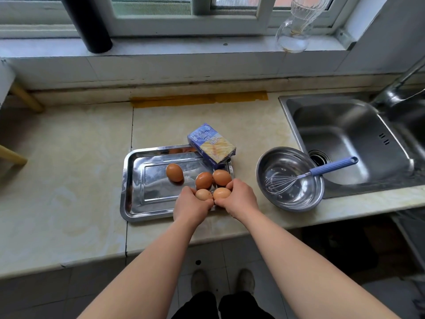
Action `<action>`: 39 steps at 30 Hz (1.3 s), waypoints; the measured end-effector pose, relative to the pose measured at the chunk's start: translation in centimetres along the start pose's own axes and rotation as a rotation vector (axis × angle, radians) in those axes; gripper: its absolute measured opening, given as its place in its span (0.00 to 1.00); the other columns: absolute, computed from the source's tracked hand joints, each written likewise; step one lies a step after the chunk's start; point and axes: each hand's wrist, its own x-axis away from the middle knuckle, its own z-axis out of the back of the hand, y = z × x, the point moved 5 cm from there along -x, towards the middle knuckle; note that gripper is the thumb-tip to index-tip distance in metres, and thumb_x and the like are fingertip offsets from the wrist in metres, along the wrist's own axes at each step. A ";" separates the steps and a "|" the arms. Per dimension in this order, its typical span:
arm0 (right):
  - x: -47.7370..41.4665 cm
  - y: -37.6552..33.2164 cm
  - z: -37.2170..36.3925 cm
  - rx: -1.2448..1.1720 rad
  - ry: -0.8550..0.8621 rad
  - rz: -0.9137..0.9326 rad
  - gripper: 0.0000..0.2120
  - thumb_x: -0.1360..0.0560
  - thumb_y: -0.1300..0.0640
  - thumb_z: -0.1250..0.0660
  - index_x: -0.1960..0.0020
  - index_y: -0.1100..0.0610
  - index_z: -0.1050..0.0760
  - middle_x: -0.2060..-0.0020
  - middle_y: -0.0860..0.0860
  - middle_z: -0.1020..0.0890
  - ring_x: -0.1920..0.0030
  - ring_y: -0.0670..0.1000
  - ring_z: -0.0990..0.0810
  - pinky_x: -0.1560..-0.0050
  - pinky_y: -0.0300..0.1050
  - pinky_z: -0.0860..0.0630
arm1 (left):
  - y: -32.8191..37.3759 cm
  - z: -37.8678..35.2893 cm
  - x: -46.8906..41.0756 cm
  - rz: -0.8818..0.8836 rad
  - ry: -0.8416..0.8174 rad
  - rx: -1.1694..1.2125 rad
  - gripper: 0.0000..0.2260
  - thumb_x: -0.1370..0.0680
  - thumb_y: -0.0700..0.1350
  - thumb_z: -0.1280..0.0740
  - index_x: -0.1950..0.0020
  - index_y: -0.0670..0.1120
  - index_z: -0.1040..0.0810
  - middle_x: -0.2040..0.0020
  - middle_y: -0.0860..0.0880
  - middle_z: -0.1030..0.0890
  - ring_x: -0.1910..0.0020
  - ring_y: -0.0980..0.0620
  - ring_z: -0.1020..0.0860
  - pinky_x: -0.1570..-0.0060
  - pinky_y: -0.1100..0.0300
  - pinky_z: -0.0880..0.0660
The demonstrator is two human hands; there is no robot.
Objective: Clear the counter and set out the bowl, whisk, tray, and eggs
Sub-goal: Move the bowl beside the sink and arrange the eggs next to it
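A shiny steel tray (138, 180) lies on the marble counter. Three brown eggs rest in it: one alone (174, 172) and a pair side by side (203, 180) (221, 177). My left hand (189, 207) grips a paler egg (202, 194) over the tray's near right corner. My right hand (241, 199) grips another egg (222, 192) right beside it. A blue and yellow carton (211, 143) leans on the tray's far right corner. To the right stands a steel bowl (264, 166) with a blue-handled whisk (310, 173) lying in it.
A steel sink (349, 134) with a faucet (400, 86) fills the right side. On the windowsill stand a black cylinder (92, 26) and a glass pitcher (296, 26). Yellow tape (197, 99) runs along the counter's back. Wooden legs (13, 155) show at the left.
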 end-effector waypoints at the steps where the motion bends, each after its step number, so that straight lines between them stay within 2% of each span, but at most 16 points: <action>1: 0.0 0.0 -0.1 -0.002 0.000 -0.004 0.16 0.36 0.50 0.27 0.54 0.50 0.31 0.48 0.53 0.20 0.44 0.57 0.24 0.51 0.46 0.28 | 0.0 0.0 0.0 -0.001 0.001 -0.008 0.20 0.34 0.50 0.27 0.48 0.46 0.28 0.52 0.47 0.21 0.53 0.45 0.22 0.52 0.52 0.24; 6: 0.0 0.0 -0.1 -0.004 0.010 -0.011 0.16 0.36 0.50 0.27 0.53 0.50 0.31 0.48 0.53 0.20 0.45 0.57 0.23 0.53 0.45 0.29 | 0.2 0.0 0.0 -0.015 0.001 -0.047 0.22 0.34 0.52 0.28 0.43 0.49 0.28 0.49 0.49 0.21 0.50 0.46 0.21 0.50 0.51 0.24; 12: 0.3 0.0 0.2 0.009 0.017 -0.009 0.17 0.36 0.47 0.28 0.54 0.50 0.32 0.49 0.52 0.20 0.47 0.56 0.22 0.53 0.44 0.29 | 0.5 0.2 0.2 -0.031 -0.011 -0.071 0.18 0.34 0.53 0.28 0.47 0.50 0.26 0.52 0.49 0.20 0.52 0.47 0.21 0.52 0.52 0.23; 17: 0.7 -0.2 0.9 0.004 0.020 -0.011 0.19 0.36 0.45 0.28 0.52 0.50 0.31 0.50 0.50 0.20 0.48 0.55 0.21 0.54 0.43 0.30 | 0.6 0.9 0.5 -0.035 0.012 0.040 0.18 0.34 0.49 0.27 0.47 0.47 0.25 0.52 0.48 0.20 0.53 0.48 0.22 0.52 0.53 0.23; 23: 0.2 -0.3 4.2 -0.211 0.093 0.000 0.20 0.37 0.46 0.27 0.51 0.52 0.29 0.53 0.49 0.21 0.52 0.53 0.21 0.51 0.46 0.24 | 3.0 1.9 1.3 -0.116 0.074 0.122 0.18 0.31 0.47 0.27 0.45 0.44 0.25 0.51 0.46 0.20 0.54 0.48 0.23 0.56 0.57 0.29; 27: -1.2 0.1 7.7 -0.395 0.163 0.013 0.22 0.38 0.50 0.25 0.47 0.52 0.28 0.50 0.50 0.20 0.50 0.52 0.20 0.45 0.50 0.23 | 6.8 1.6 1.7 -0.190 0.086 0.187 0.19 0.32 0.47 0.26 0.44 0.46 0.24 0.53 0.50 0.21 0.53 0.51 0.23 0.51 0.57 0.26; 31: -3.2 1.1 12.4 -0.462 0.235 0.003 0.13 0.36 0.52 0.27 0.53 0.52 0.24 0.56 0.50 0.19 0.54 0.52 0.20 0.53 0.45 0.24 | 11.4 0.0 1.1 -0.243 0.049 0.240 0.15 0.33 0.46 0.26 0.48 0.47 0.23 0.53 0.50 0.19 0.54 0.51 0.22 0.53 0.58 0.27; 35: -6.0 3.3 17.3 -0.487 0.282 -0.016 0.09 0.34 0.55 0.29 0.56 0.56 0.22 0.61 0.49 0.20 0.59 0.51 0.23 0.65 0.40 0.29 | 16.3 -2.6 -0.2 -0.287 0.038 0.220 0.18 0.33 0.46 0.26 0.45 0.44 0.22 0.52 0.48 0.20 0.53 0.50 0.23 0.54 0.60 0.31; 39: -9.5 5.9 20.7 -0.444 0.277 -0.042 0.06 0.32 0.57 0.30 0.57 0.58 0.22 0.61 0.50 0.21 0.60 0.50 0.25 0.67 0.37 0.31 | 20.5 -5.8 -2.2 -0.272 -0.003 0.194 0.17 0.33 0.46 0.26 0.46 0.43 0.23 0.51 0.47 0.19 0.53 0.48 0.22 0.56 0.58 0.28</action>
